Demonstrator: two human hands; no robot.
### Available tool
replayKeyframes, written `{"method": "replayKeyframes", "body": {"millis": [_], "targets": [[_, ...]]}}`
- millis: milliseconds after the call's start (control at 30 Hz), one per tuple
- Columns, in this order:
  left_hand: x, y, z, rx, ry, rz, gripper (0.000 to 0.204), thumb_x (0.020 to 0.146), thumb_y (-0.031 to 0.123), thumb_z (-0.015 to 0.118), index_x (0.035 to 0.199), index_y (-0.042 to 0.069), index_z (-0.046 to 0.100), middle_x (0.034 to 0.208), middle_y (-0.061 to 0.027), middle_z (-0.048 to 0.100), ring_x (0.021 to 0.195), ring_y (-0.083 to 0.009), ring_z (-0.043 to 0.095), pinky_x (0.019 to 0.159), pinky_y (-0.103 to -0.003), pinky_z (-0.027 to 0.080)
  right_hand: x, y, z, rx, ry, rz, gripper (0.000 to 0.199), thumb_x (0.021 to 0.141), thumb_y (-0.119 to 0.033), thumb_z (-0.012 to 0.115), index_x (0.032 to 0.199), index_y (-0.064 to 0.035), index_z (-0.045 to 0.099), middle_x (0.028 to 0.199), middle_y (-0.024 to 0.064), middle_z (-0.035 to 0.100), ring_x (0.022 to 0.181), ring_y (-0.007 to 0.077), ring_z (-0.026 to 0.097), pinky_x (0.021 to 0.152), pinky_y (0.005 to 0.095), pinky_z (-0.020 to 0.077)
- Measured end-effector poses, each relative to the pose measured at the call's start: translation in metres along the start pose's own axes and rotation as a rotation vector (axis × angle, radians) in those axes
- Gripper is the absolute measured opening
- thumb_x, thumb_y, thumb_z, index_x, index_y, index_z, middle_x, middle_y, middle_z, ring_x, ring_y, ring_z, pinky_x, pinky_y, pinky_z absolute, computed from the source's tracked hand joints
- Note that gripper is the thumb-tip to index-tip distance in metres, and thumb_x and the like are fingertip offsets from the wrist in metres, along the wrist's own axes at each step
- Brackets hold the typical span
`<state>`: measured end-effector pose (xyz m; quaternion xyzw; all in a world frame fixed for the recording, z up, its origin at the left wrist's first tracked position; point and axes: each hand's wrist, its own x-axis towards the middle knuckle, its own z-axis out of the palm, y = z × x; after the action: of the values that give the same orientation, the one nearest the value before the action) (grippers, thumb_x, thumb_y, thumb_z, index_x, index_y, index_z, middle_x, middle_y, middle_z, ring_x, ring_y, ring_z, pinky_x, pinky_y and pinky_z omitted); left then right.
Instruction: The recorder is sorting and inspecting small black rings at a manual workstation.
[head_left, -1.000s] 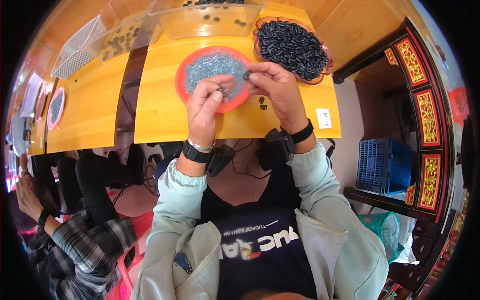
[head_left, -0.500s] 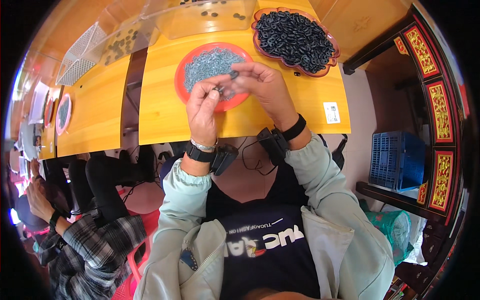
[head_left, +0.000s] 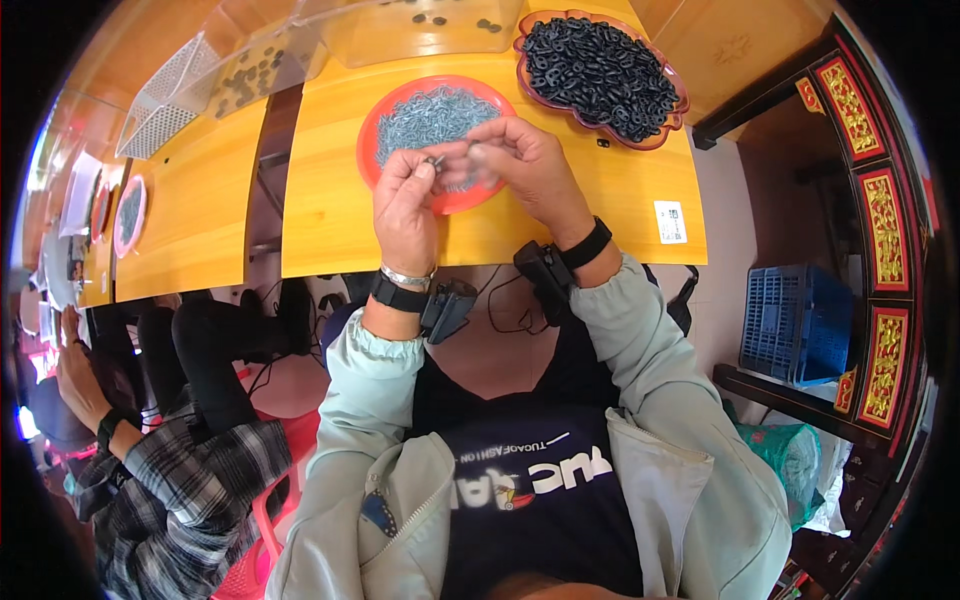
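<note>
"Head view: which step is in hand?"

"Small-part assembly, apparently: above the red plate [head_left: 367, 135], a dark piece [head_left: 433, 162] is pinched by the left hand [head_left: 405, 195], just six-o'clock of centre."

"And the right hand [head_left: 535, 170]?"

"Blurred, at the piece's three o'clock; whether anything is held cannot be told. Careful alignment is probably called for next."

Bright, mostly even light covers the table [head_left: 330, 230]. The right hand [head_left: 543, 178] is partly blurred. The cabinet [head_left: 882, 235] bows toward the black, rounded rim; glare bleaches the far left.
</note>
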<state>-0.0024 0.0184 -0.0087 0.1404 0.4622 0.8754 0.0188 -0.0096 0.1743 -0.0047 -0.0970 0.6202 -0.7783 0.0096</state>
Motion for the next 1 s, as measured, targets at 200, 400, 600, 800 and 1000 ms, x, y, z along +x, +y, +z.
{"method": "replayKeyframes", "body": {"millis": [200,400,600,800,1000], "targets": [[0.000,-0.001,-0.003,-0.057,0.027,-0.033,0.010,0.089,0.011,0.044,0.088,0.002,0.047,0.104,-0.0236,0.059,0.090,-0.0236,0.059,0.079,-0.032,0.048,0.001,0.000,-0.001,-0.181,0.010,-0.027,0.012,0.085,-0.010,0.058,0.093,-0.0019,0.057,0.081,-0.0012,0.059,0.065,0.0039,0.051,0.057,0.0181,0.0418],[0.000,-0.004,-0.001,-0.060,0.063,-0.077,0.008,0.089,0.009,0.043,0.087,0.003,0.047,0.104,-0.0228,0.059,0.092,-0.0243,0.059,0.081,-0.032,0.049,0.000,0.002,0.002,-0.572,0.069,-0.212,0.011,0.084,-0.011,0.057,0.090,-0.0022,0.056,0.076,0.0032,0.061,0.068,0.0081,0.055,0.059,0.0229,0.0441],[-0.001,-0.003,0.004,-0.059,0.074,-0.088,0.008,0.089,0.008,0.042,0.086,0.002,0.046,0.105,-0.0233,0.058,0.095,-0.0262,0.059,0.083,-0.033,0.048,-0.002,-0.002,0.004,-0.630,0.090,-0.199,0.012,0.085,-0.011,0.056,0.092,-0.0018,0.056,0.078,0.0066,0.063,0.070,0.0093,0.058,0.061,0.0226,0.0454],[-0.001,-0.005,0.004,-0.103,0.065,-0.076,0.009,0.089,0.010,0.043,0.087,0.001,0.046,0.107,-0.0242,0.057,0.097,-0.0294,0.058,0.086,-0.035,0.047,-0.001,0.002,0.004,-0.407,0.109,-0.116,0.019,0.085,-0.007,0.055,0.102,0.0008,0.058,0.085,0.0042,0.064,0.075,0.0083,0.059,0.065,0.0213,0.0476],[-0.001,0.004,0.007,-0.139,0.061,-0.055,0.009,0.089,0.010,0.044,0.087,0.001,0.046,0.100,-0.0223,0.059,0.092,-0.0277,0.060,0.084,-0.034,0.048,0.001,-0.001,-0.005,0.017,0.005,0.030,0.024,0.086,-0.006,0.055,0.109,0.0001,0.058,0.092,0.0023,0.062,0.075,0.0074,0.059,0.067,0.0206,0.0489]]}}
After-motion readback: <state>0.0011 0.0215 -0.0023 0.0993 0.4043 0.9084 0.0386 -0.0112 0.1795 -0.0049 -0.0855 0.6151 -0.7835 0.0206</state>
